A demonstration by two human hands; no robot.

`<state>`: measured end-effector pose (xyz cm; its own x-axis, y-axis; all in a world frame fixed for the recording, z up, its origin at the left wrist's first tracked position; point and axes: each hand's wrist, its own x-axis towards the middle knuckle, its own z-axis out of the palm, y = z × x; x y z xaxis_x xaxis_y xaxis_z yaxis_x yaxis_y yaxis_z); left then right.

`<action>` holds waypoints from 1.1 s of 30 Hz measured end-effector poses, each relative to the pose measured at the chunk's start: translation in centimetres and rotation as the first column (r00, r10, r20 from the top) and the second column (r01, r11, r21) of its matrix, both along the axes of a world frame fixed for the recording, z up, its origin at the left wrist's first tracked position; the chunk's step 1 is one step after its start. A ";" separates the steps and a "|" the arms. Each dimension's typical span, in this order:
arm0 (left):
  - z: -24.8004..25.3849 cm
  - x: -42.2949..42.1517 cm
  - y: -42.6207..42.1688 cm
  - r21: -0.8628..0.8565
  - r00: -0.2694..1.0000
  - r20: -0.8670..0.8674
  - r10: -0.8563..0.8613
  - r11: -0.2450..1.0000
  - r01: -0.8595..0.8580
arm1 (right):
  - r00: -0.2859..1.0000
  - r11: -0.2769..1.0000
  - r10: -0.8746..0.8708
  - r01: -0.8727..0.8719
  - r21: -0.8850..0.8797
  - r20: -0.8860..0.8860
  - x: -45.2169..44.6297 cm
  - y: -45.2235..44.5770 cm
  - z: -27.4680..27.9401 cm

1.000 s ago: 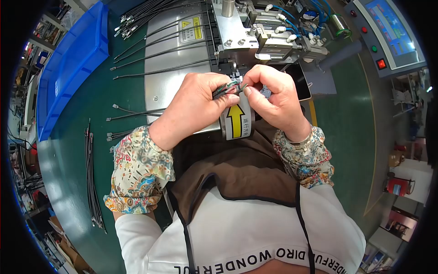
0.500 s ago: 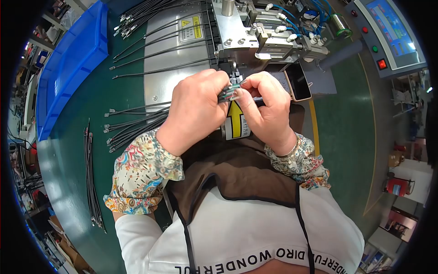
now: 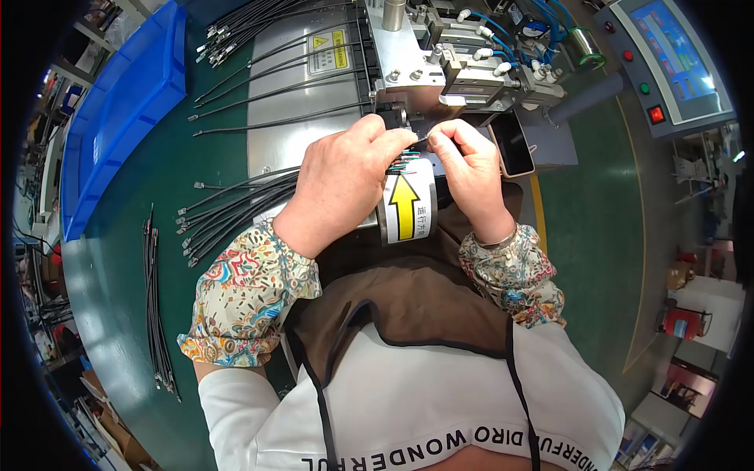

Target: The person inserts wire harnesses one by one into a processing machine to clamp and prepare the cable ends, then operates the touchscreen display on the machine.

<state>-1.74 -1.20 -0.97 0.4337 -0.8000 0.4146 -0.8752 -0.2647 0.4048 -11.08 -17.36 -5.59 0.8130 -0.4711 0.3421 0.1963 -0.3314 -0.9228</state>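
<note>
My left hand point(image 3: 345, 177) is closed around a bundle of black cables point(image 3: 243, 208), whose connector ends stick out to the left. Thin coloured wire ends point(image 3: 404, 163) poke out past its fingers, over a white label with a yellow arrow point(image 3: 405, 208). Close to the left fingertips, my right hand point(image 3: 471, 169) pinches what looks like the dark tip of one cable. Its grip is small and partly covered by the fingers. Just beyond both hands stands a machine head point(image 3: 408, 86). Several single cables point(image 3: 287, 119) lie side by side across its metal plate.
A blue bin point(image 3: 126, 118) stands at the left, and a loose cable bundle point(image 3: 159, 314) lies on the green table. More cables point(image 3: 236, 35) are piled at the back. A small dark box point(image 3: 512, 145) and a control panel point(image 3: 679, 59) are on the right.
My hands have shifted slightly apart at the cable ends. The right fingers have moved off the coloured wires to a single tip, and the arrow label shows more fully.
</note>
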 end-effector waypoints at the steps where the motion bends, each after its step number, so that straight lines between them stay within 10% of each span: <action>1: -0.1 0.2 -0.1 0.001 1.000 0.020 -0.013 1.000 0.013 | 0.999 1.000 -0.019 0.018 -0.015 -0.034 0.0 0.0 0.0; 24: -0.4 0.3 -0.9 0.144 0.973 0.228 -0.033 0.990 0.000 | 0.977 0.930 -0.212 0.200 -0.307 -0.008 0.1 0.8 0.1; 33: -0.3 -0.2 -0.9 0.118 0.971 0.239 -0.021 0.993 -0.008 | 0.985 0.986 -0.164 0.163 -0.026 -0.054 0.4 0.7 -0.7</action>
<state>-1.93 -2.06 -1.29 0.3277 -0.8516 0.4091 -0.9448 -0.2918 0.1494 -10.65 -16.64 -6.30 0.7440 -0.5920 0.3099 0.0861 -0.3750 -0.9230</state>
